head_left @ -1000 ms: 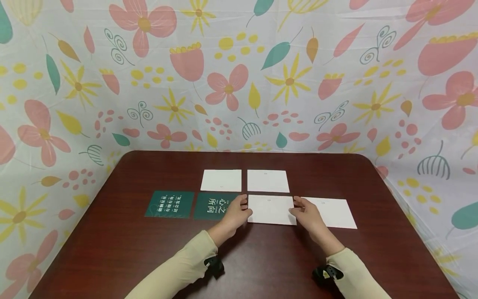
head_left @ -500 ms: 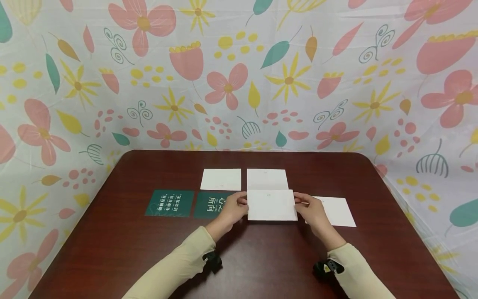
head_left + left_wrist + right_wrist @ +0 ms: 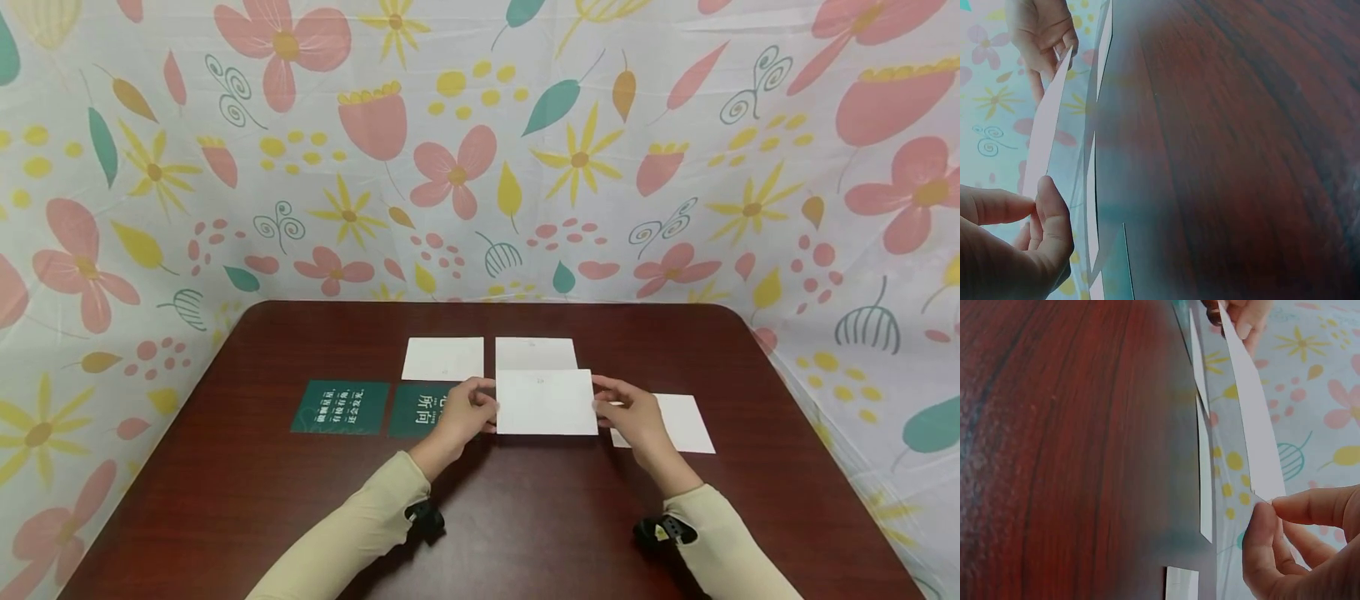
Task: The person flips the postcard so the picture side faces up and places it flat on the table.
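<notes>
A white card [image 3: 546,402] is raised off the table between both hands, as the two wrist views show from the side. My left hand [image 3: 459,414] pinches its left edge between thumb and fingers; in the left wrist view the card [image 3: 1047,134] slants away from those fingertips. On the opposite edge my right hand [image 3: 633,417] pinches it the same way, thumb in front. Behind the lifted card, another white card [image 3: 535,350] on the table is partly covered by it. A third white card [image 3: 686,423] lies under the right hand's side, partly hidden by that hand.
One more white card [image 3: 444,358] lies at the back, left of centre. Two green cards with white characters are on the left, the outer green card [image 3: 340,407] and the inner green card [image 3: 411,408], which the left hand overlaps. The brown table [image 3: 525,517] meets a flowered cloth [image 3: 457,175].
Both hands have lifted the middle white card from the table, its top edge rising and now overlapping the card behind. The other cards stay where they were.
</notes>
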### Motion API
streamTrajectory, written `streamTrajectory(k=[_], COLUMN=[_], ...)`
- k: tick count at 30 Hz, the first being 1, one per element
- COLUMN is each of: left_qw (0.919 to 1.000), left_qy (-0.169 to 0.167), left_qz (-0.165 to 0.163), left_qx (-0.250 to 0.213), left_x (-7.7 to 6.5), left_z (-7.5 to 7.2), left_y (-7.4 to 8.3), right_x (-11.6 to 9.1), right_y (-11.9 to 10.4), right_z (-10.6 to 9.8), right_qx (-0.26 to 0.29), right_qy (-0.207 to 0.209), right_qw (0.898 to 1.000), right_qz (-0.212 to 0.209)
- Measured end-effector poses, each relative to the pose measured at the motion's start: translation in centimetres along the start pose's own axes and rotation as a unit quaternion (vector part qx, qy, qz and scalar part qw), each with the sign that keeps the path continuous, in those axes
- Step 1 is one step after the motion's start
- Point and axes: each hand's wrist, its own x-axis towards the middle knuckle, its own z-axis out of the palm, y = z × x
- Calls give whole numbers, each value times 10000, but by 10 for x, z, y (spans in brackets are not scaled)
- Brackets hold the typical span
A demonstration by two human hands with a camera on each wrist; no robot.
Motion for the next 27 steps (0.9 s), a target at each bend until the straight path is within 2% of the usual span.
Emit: streamTrajectory(k=[5,8,15,20,27], left_qw=[9999,9998,9991,9980,9970], left_qy=[76,126,336,461,601], left_qz=[84,113,204,354,191], left_qx=[77,110,140,241,440], left_x=[-12,-18,7,7,8], left_z=[1,1,-2,-2,-3], left_y=[22,29,-8,-8,-9], right_x=[1,1,1,-1,0], right_y=[0,-1,4,4,6], right_z=[-1,0,-1,-2,0], right_qx=[148,288,801,1007,1059], right_qy=[142,176,31,-95,-123], right_qw=[9998,9994,9968,9948,9936], right_qz=[-12,54,-8,-100,-373])
